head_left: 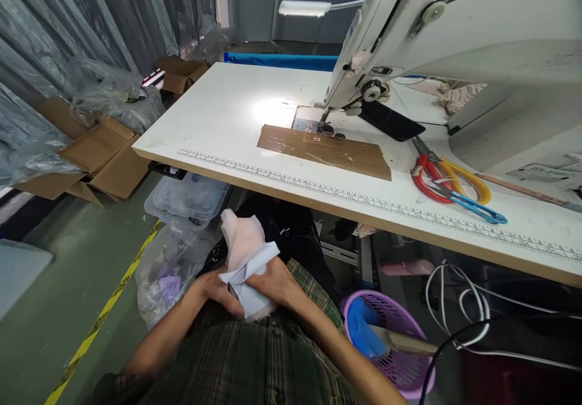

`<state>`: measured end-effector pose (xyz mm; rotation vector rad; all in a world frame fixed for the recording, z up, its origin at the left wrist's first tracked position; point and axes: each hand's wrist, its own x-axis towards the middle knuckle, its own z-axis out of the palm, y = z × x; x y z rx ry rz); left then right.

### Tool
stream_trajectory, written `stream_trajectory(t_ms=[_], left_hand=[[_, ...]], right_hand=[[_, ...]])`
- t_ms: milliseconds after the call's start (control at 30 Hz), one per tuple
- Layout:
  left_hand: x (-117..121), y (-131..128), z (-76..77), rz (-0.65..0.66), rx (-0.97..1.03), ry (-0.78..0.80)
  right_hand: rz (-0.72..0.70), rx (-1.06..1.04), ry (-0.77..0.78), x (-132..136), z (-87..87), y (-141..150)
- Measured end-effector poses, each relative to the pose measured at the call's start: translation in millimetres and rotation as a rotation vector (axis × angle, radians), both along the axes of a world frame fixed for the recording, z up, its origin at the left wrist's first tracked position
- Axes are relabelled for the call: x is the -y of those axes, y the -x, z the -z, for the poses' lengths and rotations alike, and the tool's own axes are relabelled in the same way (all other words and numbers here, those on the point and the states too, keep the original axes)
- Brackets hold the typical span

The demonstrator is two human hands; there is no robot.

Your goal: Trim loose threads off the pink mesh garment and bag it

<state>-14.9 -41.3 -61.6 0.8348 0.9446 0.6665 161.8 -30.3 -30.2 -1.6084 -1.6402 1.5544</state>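
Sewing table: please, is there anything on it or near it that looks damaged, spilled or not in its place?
Nothing looks spilled. The brown strip on the white table looks creased and scuffed. On the green floor, cardboard boxes gape open among crumpled plastic, which looks untidy.

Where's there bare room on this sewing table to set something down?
The white tabletop is bare on its left, between the far edge and the ruler marks, left of the brown strip. Crowded on the right, beside the sewing machine: black slab, scissors, blue snips.
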Motion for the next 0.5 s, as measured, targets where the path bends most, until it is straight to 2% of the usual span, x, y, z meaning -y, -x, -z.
stream_trajectory(t_ms=[67, 200, 367, 500], left_hand=[[3.6, -6.1, -5.5, -0.005, -0.114, -0.047], [8.7, -19.2, -10.0, -0.154, -0.158, -0.072], [6.9, -26.5, -5.0, -0.225, -0.049, -0.002], [1.5, -36.7, -8.2, -0.292, 0.150, 0.158]], right_hand=[[-0.021, -0.011, 0.003, -2.8, 0.6, 0.4], [-0.039, -0.032, 0.028, -9.2, 5.5, -2.8], [-0.078, -0.115, -0.026, -8.5, 3.8, -8.3], [-0.103, -0.060, -0.022, -3.2, -3.4, -5.7]])
